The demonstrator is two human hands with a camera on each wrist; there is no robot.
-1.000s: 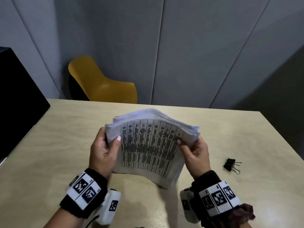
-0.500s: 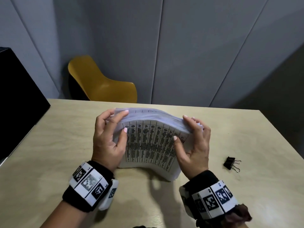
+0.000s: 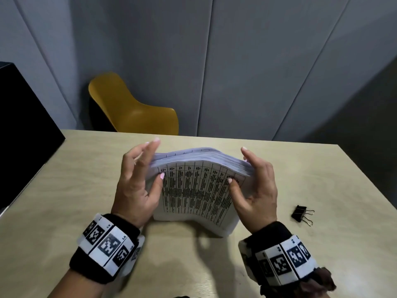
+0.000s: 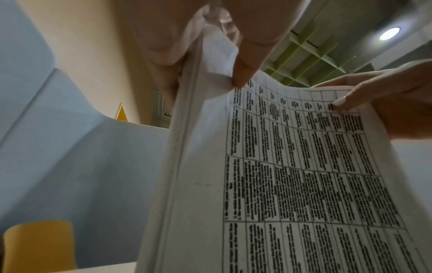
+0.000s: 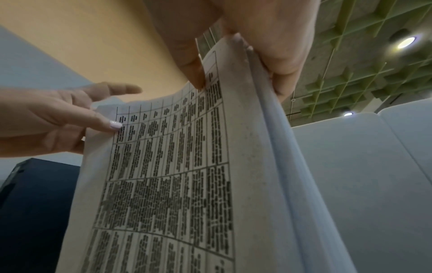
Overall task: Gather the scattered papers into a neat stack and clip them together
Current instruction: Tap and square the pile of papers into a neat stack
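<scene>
The stack of papers (image 3: 194,190) stands on its lower edge on the wooden surface (image 3: 64,190), between the two hands, and its front sheet with a printed table faces the person. The stack bends a little, and its top edges are not fully even. The left hand (image 3: 137,181) is at the left side of the stack: its thumb presses on the front sheet near the top corner, and the fingers (image 3: 150,151) are stretched up along the side edge, mostly straight. The right hand (image 3: 255,186) is at the right side in a mirrored way, with the thumb on the front sheet and the fingers straight behind the right edge. In the wrist views, each thumb (image 4: 243,73) and the fingers behind it hold the sheets between them near the top corner. A black binder clip (image 3: 301,215) lies on the surface to the right of the right hand, apart from it. Beyond the hands, a yellow chair (image 3: 133,108) stands behind the surface by the grey wall.
</scene>
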